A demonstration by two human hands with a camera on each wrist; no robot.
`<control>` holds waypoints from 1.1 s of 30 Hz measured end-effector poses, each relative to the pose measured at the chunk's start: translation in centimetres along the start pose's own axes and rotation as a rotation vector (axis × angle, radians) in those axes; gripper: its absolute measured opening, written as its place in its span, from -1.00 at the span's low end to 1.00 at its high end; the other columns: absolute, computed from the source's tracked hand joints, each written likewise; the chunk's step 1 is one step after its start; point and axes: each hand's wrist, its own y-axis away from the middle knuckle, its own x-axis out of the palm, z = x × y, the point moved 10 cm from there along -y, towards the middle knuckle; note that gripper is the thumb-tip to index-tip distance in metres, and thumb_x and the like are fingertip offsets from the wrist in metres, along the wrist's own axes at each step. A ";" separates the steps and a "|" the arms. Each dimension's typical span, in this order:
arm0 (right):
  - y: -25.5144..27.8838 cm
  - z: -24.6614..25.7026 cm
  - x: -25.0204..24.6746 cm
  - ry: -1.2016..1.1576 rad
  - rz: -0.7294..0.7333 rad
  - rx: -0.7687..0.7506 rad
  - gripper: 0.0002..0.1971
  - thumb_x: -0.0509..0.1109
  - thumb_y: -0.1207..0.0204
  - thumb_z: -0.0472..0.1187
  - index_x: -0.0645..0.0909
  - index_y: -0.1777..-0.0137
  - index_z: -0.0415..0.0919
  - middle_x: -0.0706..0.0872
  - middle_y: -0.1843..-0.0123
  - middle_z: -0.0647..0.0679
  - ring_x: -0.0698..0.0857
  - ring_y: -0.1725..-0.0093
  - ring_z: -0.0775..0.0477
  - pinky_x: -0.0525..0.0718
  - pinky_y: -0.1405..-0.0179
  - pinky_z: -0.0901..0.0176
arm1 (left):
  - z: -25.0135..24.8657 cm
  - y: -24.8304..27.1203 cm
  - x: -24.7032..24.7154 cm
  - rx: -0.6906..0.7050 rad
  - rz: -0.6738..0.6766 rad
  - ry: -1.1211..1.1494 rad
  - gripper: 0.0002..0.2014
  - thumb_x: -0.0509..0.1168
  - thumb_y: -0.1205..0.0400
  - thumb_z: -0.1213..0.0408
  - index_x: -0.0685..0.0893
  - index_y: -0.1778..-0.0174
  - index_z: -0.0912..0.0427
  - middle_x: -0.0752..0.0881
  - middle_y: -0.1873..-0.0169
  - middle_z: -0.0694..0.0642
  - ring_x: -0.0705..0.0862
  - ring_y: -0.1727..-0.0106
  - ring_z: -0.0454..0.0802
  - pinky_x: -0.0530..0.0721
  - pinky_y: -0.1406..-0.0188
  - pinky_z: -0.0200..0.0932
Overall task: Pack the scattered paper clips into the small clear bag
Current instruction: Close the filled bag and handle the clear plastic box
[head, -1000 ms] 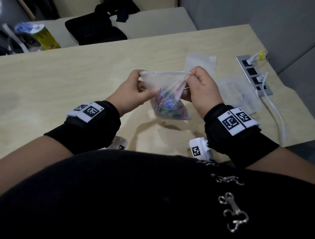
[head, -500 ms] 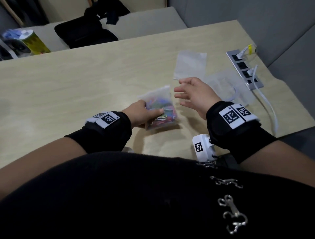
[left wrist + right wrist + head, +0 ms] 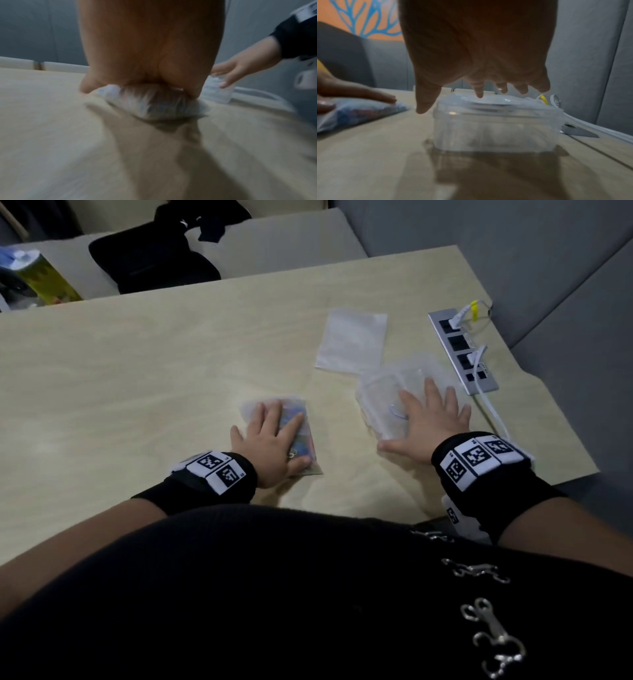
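The small clear bag (image 3: 301,436) of coloured paper clips lies flat on the pale wooden table (image 3: 137,364), near its front edge. My left hand (image 3: 270,436) presses down on it with straight fingers; in the left wrist view the bag (image 3: 154,104) bulges under the palm. My right hand (image 3: 428,419) lies spread over a clear plastic box (image 3: 387,398) to the right. In the right wrist view its fingertips (image 3: 479,92) sit at the top of the box lid (image 3: 496,121), thumb off the left side. No loose clips show on the table.
A flat empty clear bag (image 3: 352,340) lies beyond the box. A power strip (image 3: 462,350) with white cables runs along the right edge. A black bag (image 3: 154,265) and a yellow-green can (image 3: 44,278) sit past the far edge.
Both hands held the bag up by its mouth; the left hand then laid it flat on the table and presses it, while the right hand let go and moved right onto the clear box.
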 end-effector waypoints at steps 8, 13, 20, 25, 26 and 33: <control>-1.1 -0.8 0.5 0.073 0.012 -0.069 0.09 0.26 -0.24 0.55 -0.23 -0.64 0.19 -0.32 -0.72 -0.10 -0.21 -0.67 -0.44 0.00 -0.59 -0.46 | -1.1 -2.6 -2.6 -0.128 -0.035 -0.036 -0.22 -0.10 -0.59 -0.44 -0.06 -0.68 -0.17 -0.20 -0.73 0.08 -0.23 -0.73 0.21 -0.06 -0.55 0.56; -1.2 -0.8 -0.8 0.032 -0.040 -0.111 -0.03 0.29 -0.25 0.48 0.10 -0.58 0.00 0.00 -0.71 -0.15 0.01 -0.64 -0.47 0.20 -0.53 -0.44 | -4.7 -6.5 -5.2 -0.075 -0.099 0.036 -0.32 -0.01 -0.65 -0.32 0.08 -0.67 -0.14 -0.10 -0.74 0.05 -0.13 -0.74 0.19 0.08 -0.57 0.49; -1.4 -2.4 -3.3 -0.150 -0.106 -0.182 -0.17 0.32 -0.21 0.51 0.39 -0.30 -0.09 0.43 -0.30 -0.13 0.43 -0.33 -0.30 0.53 -0.30 -0.26 | -8.2 -12.4 -6.5 0.015 -0.094 -0.044 -0.34 0.13 -0.71 0.01 -0.02 -0.69 -0.06 -0.11 -0.74 -0.04 -0.08 -0.74 0.11 0.24 -0.53 0.43; -1.3 -2.9 -3.4 -0.175 -0.098 -0.214 -0.22 0.38 -0.16 0.49 0.42 -0.18 -0.10 0.43 -0.20 -0.10 0.43 -0.26 -0.27 0.52 -0.29 -0.24 | -8.4 -14.3 -7.4 -0.022 -0.130 -0.065 -0.39 0.13 -0.69 0.21 0.08 -0.66 -0.03 0.28 -0.60 0.07 0.32 -0.54 0.26 0.43 -0.26 0.28; -1.3 -3.1 -3.5 -0.199 -0.105 -0.217 -0.24 0.38 -0.15 0.49 0.42 -0.14 -0.09 0.43 -0.18 -0.08 0.43 -0.24 -0.24 0.53 -0.27 -0.22 | -8.5 -14.3 -8.0 -0.030 -0.154 -0.075 -0.46 0.16 -0.66 0.25 0.24 -0.59 0.01 0.38 -0.48 0.14 0.40 -0.44 0.29 0.44 -0.16 0.21; -1.6 -4.0 -4.8 -0.342 -0.159 -0.245 -0.36 0.40 -0.18 0.44 0.37 -0.01 -0.04 0.38 -0.05 0.00 0.33 -0.11 -0.07 0.45 -0.10 0.04 | -9.5 -14.2 -9.0 0.023 -0.150 -0.195 -0.79 0.18 -0.60 0.42 0.66 -0.07 0.21 0.63 -0.07 0.21 0.64 -0.05 0.26 0.52 0.11 0.04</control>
